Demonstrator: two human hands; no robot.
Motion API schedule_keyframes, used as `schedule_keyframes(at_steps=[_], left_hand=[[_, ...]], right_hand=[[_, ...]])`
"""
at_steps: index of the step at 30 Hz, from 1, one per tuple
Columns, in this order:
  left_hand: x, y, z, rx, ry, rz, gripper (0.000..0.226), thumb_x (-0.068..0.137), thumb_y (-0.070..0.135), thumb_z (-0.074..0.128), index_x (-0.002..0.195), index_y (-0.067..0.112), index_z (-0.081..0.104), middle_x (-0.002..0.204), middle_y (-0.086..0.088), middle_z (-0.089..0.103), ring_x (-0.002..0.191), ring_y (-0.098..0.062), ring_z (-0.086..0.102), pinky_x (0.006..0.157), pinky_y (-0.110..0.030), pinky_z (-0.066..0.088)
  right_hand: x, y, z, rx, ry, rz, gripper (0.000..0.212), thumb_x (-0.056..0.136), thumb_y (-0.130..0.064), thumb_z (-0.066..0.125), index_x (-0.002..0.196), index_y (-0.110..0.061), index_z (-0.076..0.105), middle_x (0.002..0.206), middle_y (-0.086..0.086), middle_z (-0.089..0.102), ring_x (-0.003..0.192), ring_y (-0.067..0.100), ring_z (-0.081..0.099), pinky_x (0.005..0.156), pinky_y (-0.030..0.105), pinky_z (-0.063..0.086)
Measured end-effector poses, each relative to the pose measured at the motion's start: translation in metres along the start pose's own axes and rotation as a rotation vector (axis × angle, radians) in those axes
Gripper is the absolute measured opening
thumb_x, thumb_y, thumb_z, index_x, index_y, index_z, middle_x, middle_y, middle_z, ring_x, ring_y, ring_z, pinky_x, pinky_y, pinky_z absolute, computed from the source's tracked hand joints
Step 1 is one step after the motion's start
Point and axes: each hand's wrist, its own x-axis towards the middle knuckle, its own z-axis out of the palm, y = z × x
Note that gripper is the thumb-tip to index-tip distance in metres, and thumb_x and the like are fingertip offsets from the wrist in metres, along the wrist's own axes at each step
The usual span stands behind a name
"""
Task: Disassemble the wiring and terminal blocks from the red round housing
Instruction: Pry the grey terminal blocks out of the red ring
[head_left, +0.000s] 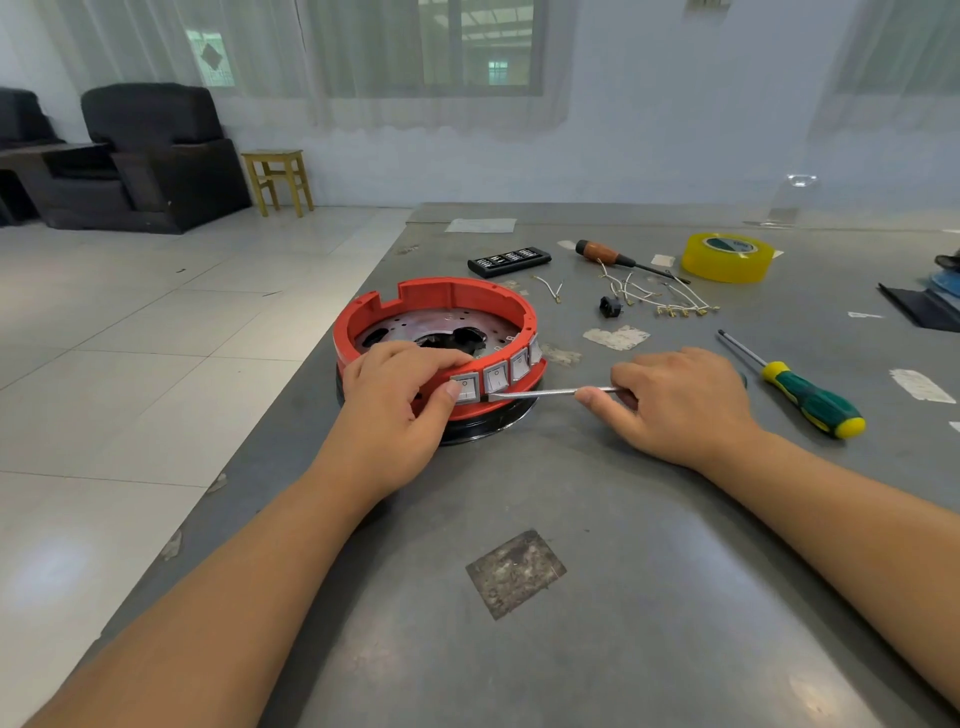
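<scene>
The red round housing (447, 299) sits on a black base at the table's left edge, with a metal plate inside it. Several white rocker switches (496, 376) line its near outer wall. My left hand (400, 395) grips the near rim, fingers over the top and thumb against the leftmost switch. My right hand (675, 400) holds a thin metal screwdriver shaft (550, 393) lying flat, its tip at the gap under the switches. Removed white wires with brass terminals (670, 301) lie on the table behind.
On the grey table (571, 519) lie a green and yellow screwdriver (802, 397), a brown-handled screwdriver (618, 258), a yellow tape roll (727, 257), a black bit case (509, 260) and a small black part (609, 306). The table's edge runs just left of the housing.
</scene>
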Motion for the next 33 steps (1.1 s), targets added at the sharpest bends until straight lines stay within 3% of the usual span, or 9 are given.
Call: schedule_keyframes(at_steps=[3,9,14,18,20,23,28,33], left_hand=[[0.0,0.0,-0.001,-0.013,0.02,-0.005,0.039,0.098,0.036,0.055,0.134,0.035,0.069,0.116,0.029,0.054,0.125,0.006,0.032,0.112,-0.038,0.024],[0.0,0.0,-0.001,-0.019,0.023,-0.039,0.041,0.097,0.038,0.053,0.135,0.036,0.068,0.127,0.013,0.063,0.132,-0.002,0.035,0.115,-0.038,0.023],[-0.001,0.006,0.004,-0.029,0.07,-0.036,0.037,0.096,0.043,0.057,0.129,0.035,0.07,0.11,0.034,0.051,0.119,0.009,0.03,0.111,-0.039,0.028],[0.002,0.008,0.005,0.012,0.042,-0.039,0.037,0.097,0.046,0.052,0.129,0.037,0.069,0.11,0.024,0.058,0.12,-0.002,0.039,0.107,-0.03,0.02],[0.003,0.007,0.003,0.006,0.026,-0.03,0.034,0.097,0.046,0.052,0.125,0.041,0.07,0.107,0.029,0.058,0.116,0.001,0.037,0.105,-0.028,0.018],[0.002,0.007,0.004,-0.006,0.023,-0.01,0.031,0.097,0.044,0.052,0.122,0.04,0.069,0.104,0.035,0.054,0.111,0.003,0.035,0.103,-0.027,0.018],[0.002,0.009,0.004,0.013,-0.013,-0.019,0.034,0.098,0.044,0.048,0.125,0.036,0.066,0.112,0.023,0.059,0.118,-0.006,0.038,0.106,-0.03,0.016],[0.001,0.01,0.003,0.018,-0.059,-0.025,0.037,0.099,0.044,0.044,0.13,0.034,0.062,0.117,0.019,0.056,0.121,-0.009,0.036,0.107,-0.028,0.014]], right_hand=[[-0.01,-0.004,-0.011,-0.009,0.022,0.06,0.072,0.097,-0.074,0.017,0.055,-0.02,0.04,0.051,-0.006,0.044,0.048,0.021,0.045,0.047,0.027,0.028],[-0.009,-0.017,-0.022,-0.075,0.084,0.093,0.069,0.099,-0.071,0.025,0.054,-0.021,0.044,0.049,-0.006,0.043,0.045,0.019,0.036,0.051,0.025,0.01],[-0.008,-0.017,-0.023,-0.083,0.105,0.092,0.07,0.099,-0.072,0.025,0.055,-0.022,0.046,0.05,-0.008,0.04,0.046,0.017,0.037,0.052,0.026,0.015],[-0.007,-0.017,-0.02,-0.055,0.098,0.098,0.07,0.099,-0.073,0.022,0.054,-0.023,0.042,0.049,-0.008,0.04,0.045,0.016,0.035,0.051,0.024,0.009],[-0.005,-0.015,-0.016,-0.008,0.096,0.083,0.069,0.098,-0.074,0.02,0.055,-0.024,0.039,0.05,-0.008,0.04,0.046,0.017,0.035,0.051,0.024,0.01],[0.002,-0.011,-0.011,0.057,0.109,0.057,0.07,0.094,-0.08,0.021,0.055,-0.023,0.036,0.05,-0.008,0.039,0.048,0.018,0.035,0.05,0.026,0.014],[0.02,-0.008,-0.003,0.099,0.097,0.021,0.077,0.088,-0.087,0.014,0.053,-0.023,0.039,0.052,-0.007,0.046,0.051,0.018,0.04,0.051,0.027,0.018],[0.035,-0.001,0.01,0.131,0.112,-0.054,0.076,0.09,-0.084,0.02,0.054,-0.021,0.041,0.051,-0.006,0.043,0.049,0.021,0.04,0.053,0.029,0.019]])
